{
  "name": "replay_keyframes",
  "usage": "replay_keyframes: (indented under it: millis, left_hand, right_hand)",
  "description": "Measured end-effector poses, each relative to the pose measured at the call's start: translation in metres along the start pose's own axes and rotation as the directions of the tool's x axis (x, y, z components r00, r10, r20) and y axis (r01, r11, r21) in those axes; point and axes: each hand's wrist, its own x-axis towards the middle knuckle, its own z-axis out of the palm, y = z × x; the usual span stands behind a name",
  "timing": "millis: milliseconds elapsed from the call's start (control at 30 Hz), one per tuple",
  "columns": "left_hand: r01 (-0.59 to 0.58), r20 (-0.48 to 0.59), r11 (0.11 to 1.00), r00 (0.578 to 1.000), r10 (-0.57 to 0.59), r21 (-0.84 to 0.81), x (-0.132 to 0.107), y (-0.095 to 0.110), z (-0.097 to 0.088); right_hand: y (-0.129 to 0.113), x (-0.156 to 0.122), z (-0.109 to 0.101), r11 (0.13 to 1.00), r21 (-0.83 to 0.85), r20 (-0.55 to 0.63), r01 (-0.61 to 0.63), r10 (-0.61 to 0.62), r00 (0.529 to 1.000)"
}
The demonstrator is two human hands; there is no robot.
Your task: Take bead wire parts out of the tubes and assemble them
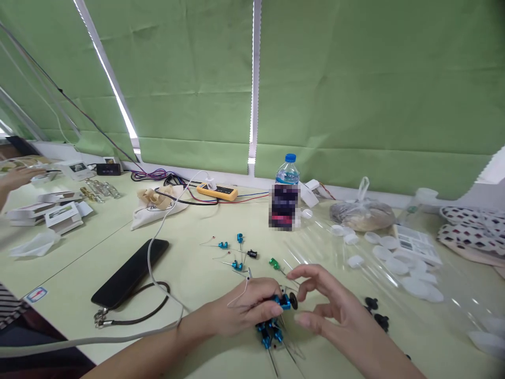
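My left hand (246, 308) is closed round a small blue metal piece (284, 302) that carries a black disc (293, 300) at its right end. My right hand (335, 310) is just to the right of the disc, thumb and fingers apart with nothing between them. Below my left hand lie several blue metal pieces (267, 337) with thin rods, partly covered by the hand. Ahead of it are more such pieces: blue ones (236, 265), a black one (252, 253) and a green one (273, 263).
A phone (128, 273) and a grey cable (158, 287) lie on the left. Clear tubes (374, 273), white caps (396, 266) and black parts (381, 322) are at right. Behind stand a water bottle (288, 173) and a yellow power strip (216, 191). Another person's hand (18, 177) shows far left.
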Motion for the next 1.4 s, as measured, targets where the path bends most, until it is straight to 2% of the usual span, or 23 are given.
replay_keyframes:
  millis: [67, 200, 367, 567, 733, 767, 900, 1067, 1267, 1400]
  left_hand:
    - [-0.01, 0.014, 1.0, 1.0, 0.01, 0.014, 0.0, -0.0006, 0.0002]
    - [-0.062, 0.055, 0.998, 0.997, 0.061, 0.025, -0.0004, -0.0019, 0.0012]
    - [-0.025, 0.015, 0.998, 1.0, 0.024, 0.065, -0.0003, -0.0014, -0.0005]
    - [-0.071, 0.05, 0.996, 0.996, 0.068, 0.057, 0.0001, -0.0012, 0.0016]
    - [-0.035, 0.018, 0.996, 0.999, 0.034, 0.08, -0.0002, -0.0022, 0.0012]
    - [-0.042, 0.021, 0.996, 0.999, 0.04, 0.078, -0.0003, -0.0024, 0.0014]
    - [-0.064, 0.044, 0.996, 0.997, 0.062, 0.062, -0.0004, -0.0027, 0.0027]
    - [-0.034, 0.016, 0.996, 0.999, 0.033, 0.079, 0.0005, -0.0004, 0.0012]
    - [-0.064, 0.041, 0.995, 0.997, 0.061, 0.08, 0.0001, -0.0012, 0.0013]
    - [-0.032, 0.036, 0.995, 0.999, 0.029, 0.092, -0.0001, -0.0018, 0.0004]
  right_hand:
    - [0.003, 0.0009, -0.0003, 1.0, 0.01, 0.002, 0.005, -0.005, 1.0]
    - [0.0035, 0.0007, 0.0023, 0.999, 0.029, 0.155, 0.033, -0.037, 0.987]
    - [-0.0012, 0.0022, -0.0018, 0.999, 0.017, 0.018, 0.029, -0.029, 0.999]
    - [0.0027, 0.0003, 0.0006, 0.999, 0.031, 0.182, 0.038, -0.043, 0.982]
    - [-0.0017, 0.0008, -0.0031, 0.999, 0.043, 0.017, 0.012, -0.012, 1.0]
    - [-0.0013, 0.0012, -0.0033, 0.999, 0.044, 0.024, 0.011, -0.012, 1.0]
    - [0.0016, -0.0006, -0.0018, 0.998, 0.042, 0.182, 0.047, -0.054, 0.982]
    - [0.0042, -0.0013, -0.0012, 0.995, 0.1, 0.086, 0.023, -0.032, 0.996]
    - [0.0042, -0.0002, 0.0002, 0.998, 0.054, 0.223, 0.009, -0.021, 0.975]
    - [0.0009, -0.0004, -0.0039, 0.999, 0.047, 0.156, 0.015, -0.022, 0.987]
